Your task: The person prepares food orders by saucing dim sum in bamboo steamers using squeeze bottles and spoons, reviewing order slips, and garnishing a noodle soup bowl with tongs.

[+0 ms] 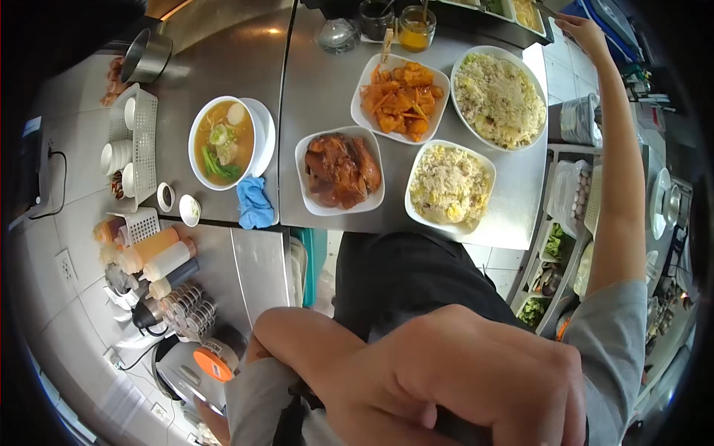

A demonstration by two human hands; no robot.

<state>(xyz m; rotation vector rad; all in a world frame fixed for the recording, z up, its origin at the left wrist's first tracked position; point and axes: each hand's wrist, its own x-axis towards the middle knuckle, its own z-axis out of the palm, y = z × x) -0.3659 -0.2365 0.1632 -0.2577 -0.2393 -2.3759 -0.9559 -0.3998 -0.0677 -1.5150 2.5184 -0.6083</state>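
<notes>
My left hand is large and close to the camera, in front of my chest, its fingers curled closed. Anything inside it is hidden. My right arm reaches far up along the right side. At its end, my right hand has its fingers closed at the corner of a dark-edged rack of food trays; what they grip is too small to make out. Below the rack, on the steel counter, stand a bowl of fried rice, a bowl of egg-topped rice, a bowl of orange-sauced pieces and a bowl of browned roast meat.
A noodle soup bowl stands left beside a blue cloth. Glass jars line the back. Squeeze bottles and a white basket sit at the left. Vegetable bins are low on the right.
</notes>
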